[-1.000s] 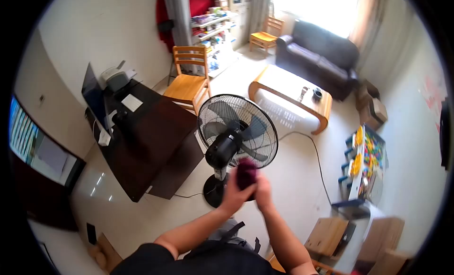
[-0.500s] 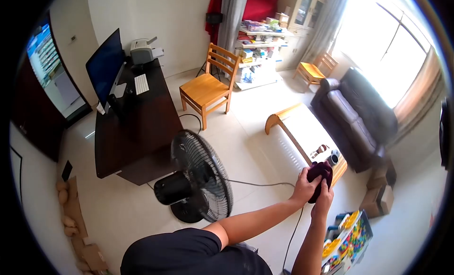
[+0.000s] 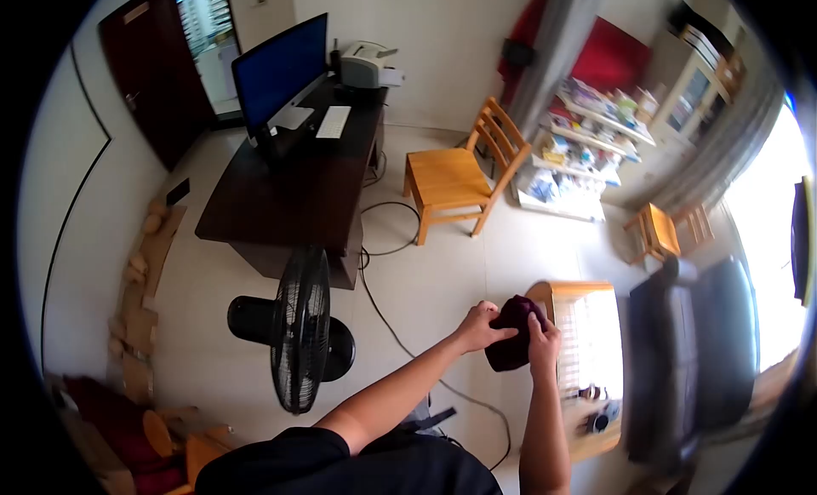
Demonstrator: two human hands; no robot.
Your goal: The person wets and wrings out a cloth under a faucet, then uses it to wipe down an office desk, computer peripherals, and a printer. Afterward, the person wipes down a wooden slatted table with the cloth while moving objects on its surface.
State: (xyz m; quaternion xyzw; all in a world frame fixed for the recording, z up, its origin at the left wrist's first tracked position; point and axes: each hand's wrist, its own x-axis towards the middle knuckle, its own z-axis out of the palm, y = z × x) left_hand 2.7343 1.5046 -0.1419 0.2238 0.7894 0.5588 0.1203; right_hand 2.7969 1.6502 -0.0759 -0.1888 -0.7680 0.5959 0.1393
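Note:
Between my two hands is a soft dark maroon cloth item (image 3: 509, 352), rounded like a pouch or cap; its exact kind does not show. My left hand (image 3: 481, 327) pinches its left edge, thumb lying across the front. On the opposite side my right hand (image 3: 545, 340) grips the upper right edge with the thumb pressed on the fabric. The cloth hangs in the air over the floor, just left of the low coffee table (image 3: 589, 333).
A black standing fan (image 3: 299, 333) is to my left, with a cable (image 3: 391, 329) running across the floor. Beyond are a dark desk (image 3: 298, 184) with a monitor (image 3: 285, 74), and a wooden chair (image 3: 451, 171). A dark sofa (image 3: 681, 359) stands right of the coffee table, which bears a camera-like object (image 3: 599, 420).
My view has turned, so the desk and chair appear further right. My hands, earlier close together on the bunched cloth, are now further apart with more of it showing between them.

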